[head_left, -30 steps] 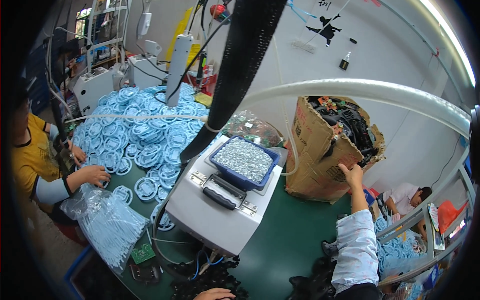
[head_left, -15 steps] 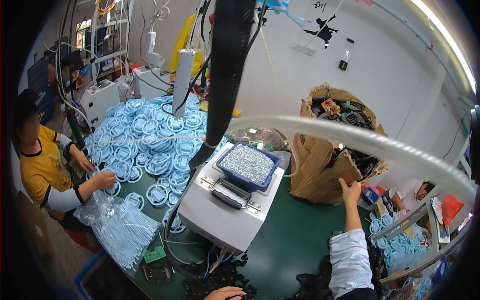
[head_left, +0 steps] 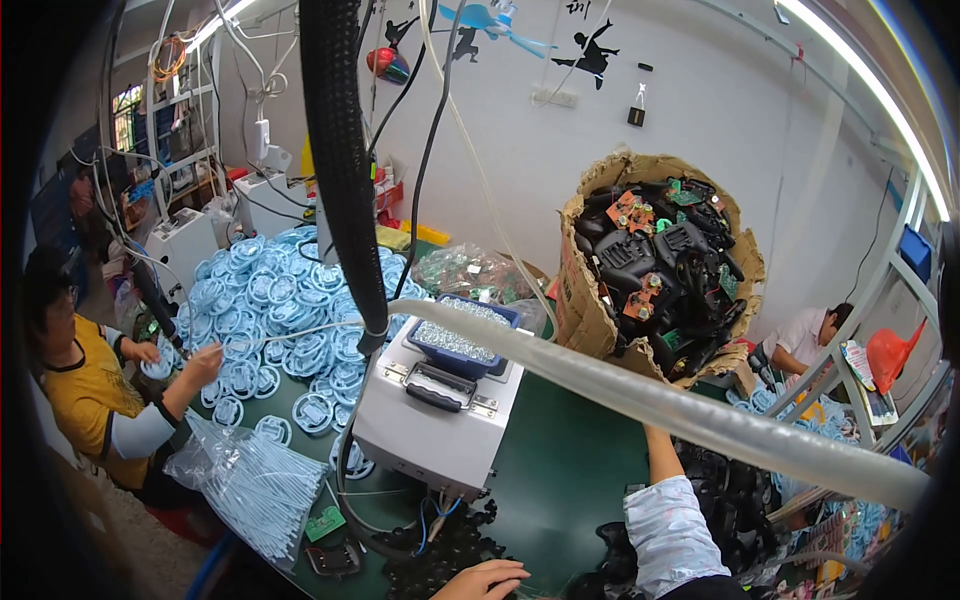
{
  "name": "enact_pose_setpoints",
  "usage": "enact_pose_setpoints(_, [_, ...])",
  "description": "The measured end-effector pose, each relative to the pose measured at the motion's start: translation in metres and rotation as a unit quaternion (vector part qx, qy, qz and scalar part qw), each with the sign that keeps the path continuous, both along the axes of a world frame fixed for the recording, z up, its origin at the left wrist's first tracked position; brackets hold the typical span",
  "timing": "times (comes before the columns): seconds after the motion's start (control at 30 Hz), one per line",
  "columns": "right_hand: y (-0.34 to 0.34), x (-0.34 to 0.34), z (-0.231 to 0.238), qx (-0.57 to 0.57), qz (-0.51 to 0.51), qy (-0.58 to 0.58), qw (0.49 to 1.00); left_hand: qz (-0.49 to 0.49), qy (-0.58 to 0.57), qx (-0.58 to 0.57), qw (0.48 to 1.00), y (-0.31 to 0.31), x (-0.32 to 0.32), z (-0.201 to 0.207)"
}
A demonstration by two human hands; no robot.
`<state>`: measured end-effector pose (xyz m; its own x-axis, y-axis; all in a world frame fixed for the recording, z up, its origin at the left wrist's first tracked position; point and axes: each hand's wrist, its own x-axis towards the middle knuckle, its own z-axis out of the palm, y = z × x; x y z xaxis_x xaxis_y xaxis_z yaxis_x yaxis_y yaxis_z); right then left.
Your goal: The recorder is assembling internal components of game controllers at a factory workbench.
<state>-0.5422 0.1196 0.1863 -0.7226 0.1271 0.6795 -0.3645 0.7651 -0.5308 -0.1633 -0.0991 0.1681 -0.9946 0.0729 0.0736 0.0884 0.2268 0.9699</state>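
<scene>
A torn cardboard box [head_left: 578, 290] stands at the far right, full of black game-controller shells [head_left: 630, 258] and orange and green circuit boards. My right arm [head_left: 670, 520], in a pale sleeve, reaches up to the near side of the box. A translucent hose [head_left: 640, 385] passes in front and hides the fingers of my right hand [head_left: 660, 450]. At the lower edge my left hand [head_left: 485, 578] lies with fingers stretched out, holding nothing visible. Beside it is a spread of small black parts [head_left: 440, 562]. More black shells [head_left: 730, 510] lie right of my sleeve.
A grey machine [head_left: 430, 430] carries a blue tray [head_left: 470, 368] of small metal screws. Light-blue rings [head_left: 290, 300] heap up on the left, with a bag of pale-blue strips [head_left: 245, 480] nearer. A co-worker [head_left: 80, 390] sits left, another [head_left: 800, 340] far right. A black sleeved cable [head_left: 340, 150] hangs down.
My view has shifted, and the box's opening and contents show far more. My right hand has slipped behind the hose. More of my left hand shows. The left co-worker's hands have moved apart.
</scene>
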Motion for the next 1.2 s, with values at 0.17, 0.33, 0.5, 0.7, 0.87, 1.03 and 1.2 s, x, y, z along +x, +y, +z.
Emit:
enact_pose_setpoints(0.17, [0.012,0.008,-0.039,0.022,0.031,0.070,0.997,-0.050,0.060,-0.038,0.996,-0.001,-0.003,0.014])
enact_pose_setpoints(0.33, [0.018,0.034,-0.048,0.086,0.034,0.057,0.994,-0.089,0.062,-0.054,0.993,0.007,-0.014,0.008])
enact_pose_setpoints(0.5, [0.026,0.044,-0.067,0.078,0.065,0.036,0.994,-0.091,0.124,-0.092,0.984,0.013,-0.041,0.024])
enact_pose_setpoints(0.7, [0.046,0.042,-0.074,0.076,0.113,-0.049,0.990,-0.028,0.267,-0.174,0.947,0.023,-0.131,0.049])
enact_pose_setpoints(0.87, [0.050,0.035,-0.078,0.020,0.197,-0.034,0.980,0.073,0.354,-0.336,0.870,0.027,-0.191,0.088])
enact_pose_setpoints(1.03, [0.047,0.042,-0.073,0.111,0.225,-0.006,0.968,0.248,0.097,-0.061,0.962,0.031,-0.277,0.069])
enact_pose_setpoints(1.2, [0.077,0.029,-0.085,0.159,0.204,-0.067,0.964,0.202,-0.029,-0.071,0.976,0.036,-0.308,0.075])
